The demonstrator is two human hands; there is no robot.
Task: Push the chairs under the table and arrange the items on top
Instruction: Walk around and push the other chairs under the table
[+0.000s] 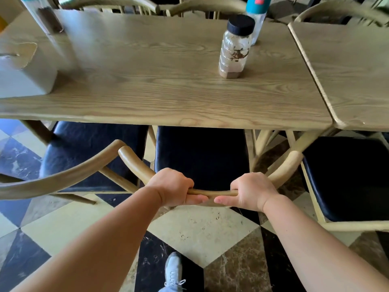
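On the wooden table (147, 85) a clear plastic jar (234, 53) with a black screw cap stands upright, right of centre. Brown powder fills only its bottom, dark flakes stick to the inside wall higher up. Just behind it stands a taller bottle with a teal cap (257, 15), contents blurred, cannot tell. Far left corner: another clear bottle (45, 17), tilted in the wide-angle view, something dark brown inside, teal top cut off by the frame. Left edge: a white box (23, 76) with a beige flap on top, contents hidden.

Directly in front of me is the middle chair (202, 157), dark seat cushion facing the table, front of the seat already under the tabletop edge. Its curved wooden backrest rail runs left to right across my view, ends bending away toward the table. My left hand (172, 187) and right hand (251, 191) both grip that rail, fingers curled over the top, thumbs underneath pointing at each other, nearly touching.

Left chair (84, 148) sits beside it, seat partly under the table, its rail end just beside my chair's rail end. Right chair (345, 178) stands at the neighbouring table (347, 76), which butts against mine. More chair backs line the far side. My grey shoe (173, 270) is on the checkered floor.
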